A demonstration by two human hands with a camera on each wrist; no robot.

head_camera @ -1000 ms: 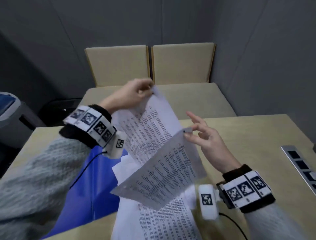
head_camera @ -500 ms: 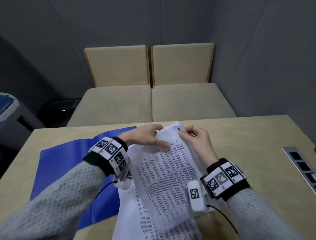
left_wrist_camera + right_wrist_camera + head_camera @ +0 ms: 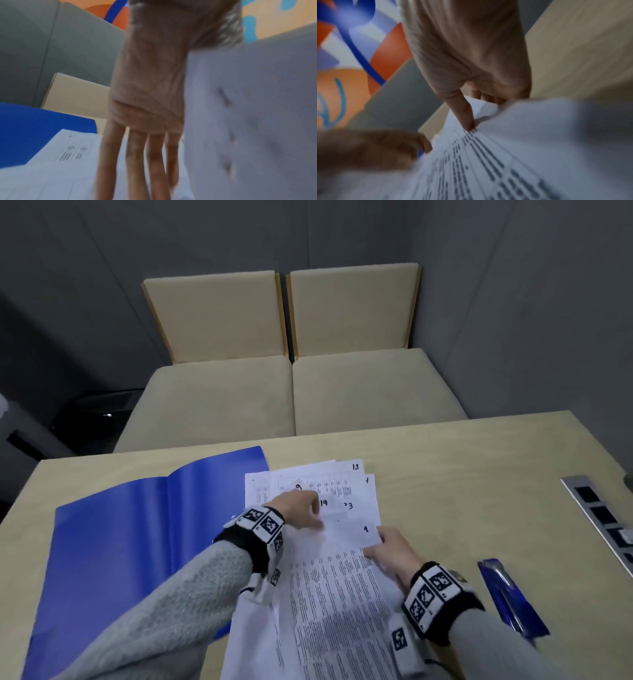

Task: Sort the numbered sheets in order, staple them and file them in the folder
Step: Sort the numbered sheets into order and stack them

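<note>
Sheets (image 3: 329, 546) are spread in a loose, fanned pile on the table (image 3: 445, 467), just to the right of the open blue folder (image 3: 130, 529), whose right edge is overlapped by them. Handwritten numbers are seen out of order at the far corners, among them 13, 19 and 23, so sorting is judged to be unfinished and stapling not begun. The top sheet is pinched at its far right corner by the right hand (image 3: 390, 546), thumb on top and fingers curled beneath. The left hand (image 3: 301, 508) is laid on the pile nearer the folder, fingers extended and relaxed, nothing gripped. A blue stapler (image 3: 510, 597) lies well to the right of the folder, beyond the right wrist.

A slip is judged the main risk: if only one corner is pulled while the pile is pressed lightly, neighbouring sheets may be dragged along and the order lost, or the corner creased. Sheets hanging over the near table edge could also slide off.

The written numbers, the stapler and the whole layout are given only by the head view. The pinch is shown closely by the right wrist view, where the thumb (image 3: 464, 116) is seen pressed onto the lifted corner. Straight, spread fingers (image 3: 154, 162) over the paper are confirmed by the left wrist view, though it is blurred.
</note>
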